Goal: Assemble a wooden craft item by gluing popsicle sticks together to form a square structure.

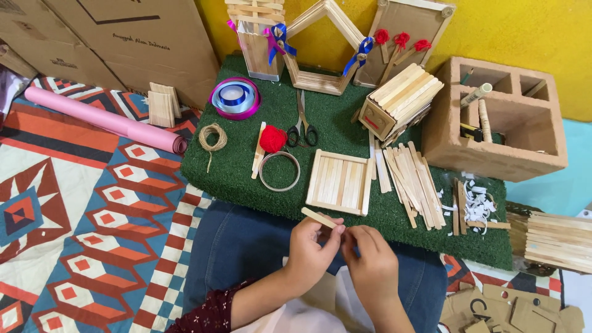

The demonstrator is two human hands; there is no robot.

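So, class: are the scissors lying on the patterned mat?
No, the scissors lie on the green turf board, between the red yarn ball and the stick panel.

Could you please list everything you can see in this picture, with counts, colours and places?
craft stick: one, pale wood, held in both hands.
stick panel: one, pale wood, on green mat.
loose sticks: a pile, pale wood, right of the panel.
scissors: one, black handles, mat centre.
red yarn ball: one, left of the scissors.
ribbon rolls: blue inside purple, mat's left rear.
twine: one coil, tan, mat's left edge.
pink roll: one, on patterned rug.
compartment box: one, brown, right.
left hand: fingers pinch the stick.
right hand: fingers at the stick's end.
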